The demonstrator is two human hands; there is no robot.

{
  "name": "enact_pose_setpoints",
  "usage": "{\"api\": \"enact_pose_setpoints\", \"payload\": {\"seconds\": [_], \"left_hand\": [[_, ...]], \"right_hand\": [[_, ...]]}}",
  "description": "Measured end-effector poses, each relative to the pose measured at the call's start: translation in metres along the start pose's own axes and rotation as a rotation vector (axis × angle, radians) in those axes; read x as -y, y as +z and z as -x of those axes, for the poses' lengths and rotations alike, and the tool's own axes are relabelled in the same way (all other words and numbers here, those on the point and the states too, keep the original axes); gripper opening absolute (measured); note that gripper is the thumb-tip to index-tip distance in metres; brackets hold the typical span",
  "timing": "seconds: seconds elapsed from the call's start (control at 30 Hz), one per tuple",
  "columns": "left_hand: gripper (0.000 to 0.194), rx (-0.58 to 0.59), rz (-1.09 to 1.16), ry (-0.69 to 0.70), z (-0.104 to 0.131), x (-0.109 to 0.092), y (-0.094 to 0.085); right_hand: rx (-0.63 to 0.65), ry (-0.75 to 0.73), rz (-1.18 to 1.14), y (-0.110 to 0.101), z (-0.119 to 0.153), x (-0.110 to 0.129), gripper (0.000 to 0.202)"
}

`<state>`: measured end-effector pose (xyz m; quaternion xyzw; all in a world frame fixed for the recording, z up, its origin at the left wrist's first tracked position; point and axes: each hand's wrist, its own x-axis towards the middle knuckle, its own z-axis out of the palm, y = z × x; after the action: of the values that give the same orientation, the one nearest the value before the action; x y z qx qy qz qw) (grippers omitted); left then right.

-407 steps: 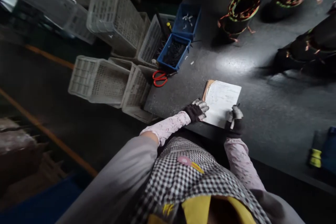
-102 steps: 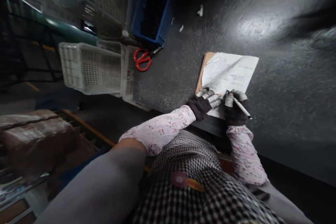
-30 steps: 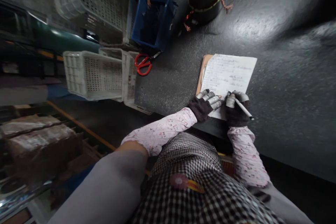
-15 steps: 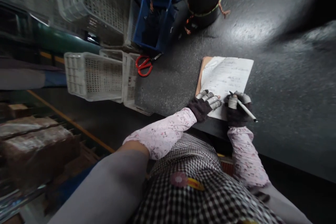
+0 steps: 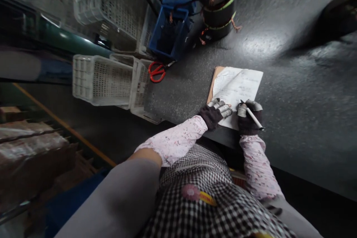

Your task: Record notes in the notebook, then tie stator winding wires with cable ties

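Note:
A white sheet of paper point(image 5: 240, 85) with handwriting lies on a brown board point(image 5: 212, 85) near the front edge of the dark table point(image 5: 301, 93). My left hand point(image 5: 216, 111), in a dark fingerless glove with taped fingers, rests flat on the paper's lower left corner. My right hand point(image 5: 249, 117), gloved the same way, grips a white pen point(image 5: 252, 115) with its tip on the paper's lower edge.
Red-handled scissors point(image 5: 157, 72) lie at the table's left edge. Blue bins point(image 5: 169, 37) and a dark wound coil point(image 5: 220, 3) stand at the back. White mesh baskets point(image 5: 103, 80) hang off the table's left side. A drop to the floor lies left.
The view has drifted, showing more of the coil and blue bins at the top. Both hands stay on the paper; the pen has shifted only slightly.

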<state>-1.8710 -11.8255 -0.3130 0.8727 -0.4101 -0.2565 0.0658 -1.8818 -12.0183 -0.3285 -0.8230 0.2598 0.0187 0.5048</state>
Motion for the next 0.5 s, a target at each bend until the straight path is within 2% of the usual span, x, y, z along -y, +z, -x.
{"api": "enact_pose_setpoints", "payload": {"seconds": [0.27, 0.5], "left_hand": [[0.053, -0.002, 0.016, -0.009, -0.004, 0.000, 0.005], [0.052, 0.015, 0.009, -0.049, -0.006, -0.003, -0.006]], "right_hand": [[-0.036, -0.048, 0.029, -0.005, 0.003, 0.002, 0.040], [0.001, -0.021, 0.051, -0.004, 0.001, 0.000, 0.046]]}}
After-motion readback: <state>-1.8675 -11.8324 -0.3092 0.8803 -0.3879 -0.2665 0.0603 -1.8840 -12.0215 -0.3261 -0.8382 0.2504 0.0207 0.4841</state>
